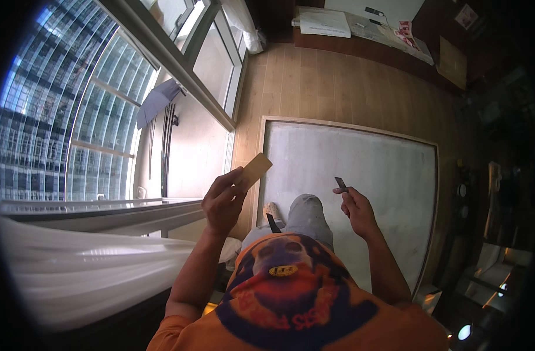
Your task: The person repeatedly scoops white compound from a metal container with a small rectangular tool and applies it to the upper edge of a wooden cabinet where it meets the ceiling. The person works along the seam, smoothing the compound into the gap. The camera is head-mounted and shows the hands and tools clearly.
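My left hand (222, 205) is closed on one end of a flat tan rectangular piece (258, 168) with rounded corners, perhaps card or wood. Its far end is held up over the left edge of a big pale panel (302, 155) framed in light wood. Between the fingertips of my right hand (358, 212) is a small dark blade-like piece (340, 182) with a slanted tip, above the panel's middle. I cannot make out its exact kind. The two hands are well apart, and the two pieces do not touch.
Beneath me my knee (307, 207) in grey trousers rises over the panel. A large window with a white curtain (86, 257) lies to the left, a folded grey umbrella (159, 102) beside it. Wooden flooring (326, 82) leads to a low cabinet (361, 44) at the back.
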`<state>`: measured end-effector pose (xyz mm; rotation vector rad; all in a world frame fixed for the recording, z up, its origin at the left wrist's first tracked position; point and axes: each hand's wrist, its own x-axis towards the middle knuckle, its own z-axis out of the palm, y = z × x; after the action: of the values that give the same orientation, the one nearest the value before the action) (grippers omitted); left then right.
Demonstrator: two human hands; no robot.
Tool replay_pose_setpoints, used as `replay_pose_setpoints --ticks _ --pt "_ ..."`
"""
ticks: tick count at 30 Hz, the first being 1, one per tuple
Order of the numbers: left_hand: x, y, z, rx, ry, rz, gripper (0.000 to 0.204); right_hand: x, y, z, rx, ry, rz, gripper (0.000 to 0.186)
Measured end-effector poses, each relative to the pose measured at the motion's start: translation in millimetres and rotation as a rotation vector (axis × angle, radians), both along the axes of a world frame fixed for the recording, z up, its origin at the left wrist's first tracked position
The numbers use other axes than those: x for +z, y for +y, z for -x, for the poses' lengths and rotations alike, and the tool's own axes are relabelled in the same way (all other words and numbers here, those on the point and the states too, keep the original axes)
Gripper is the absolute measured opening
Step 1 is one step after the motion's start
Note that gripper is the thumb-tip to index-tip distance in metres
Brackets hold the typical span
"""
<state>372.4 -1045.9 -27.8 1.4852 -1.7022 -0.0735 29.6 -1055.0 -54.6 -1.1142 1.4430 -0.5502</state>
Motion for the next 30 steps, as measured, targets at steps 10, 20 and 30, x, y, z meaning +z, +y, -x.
replay_pose_setpoints --ticks 10,20,30 --pt "-120.2 -225.9 -18.7 0.219 0.865 -0.614 0.024 -95.6 -155.4 4.0 -0.132 0.023 -0.064 0.030" --pt "-251.3 -387.8 -76.2 0.321 0.803 -0.983 0.030 -214.2 -316.1 -21.4 -0.321 -0.059 -0.134 0.033" --pt "-463.6 -479.3 -136.7 0.031 0.654 -1.249 0.014 -313.6 -342.5 -57.3 -0.566 -0.014 -0.165 0.030"
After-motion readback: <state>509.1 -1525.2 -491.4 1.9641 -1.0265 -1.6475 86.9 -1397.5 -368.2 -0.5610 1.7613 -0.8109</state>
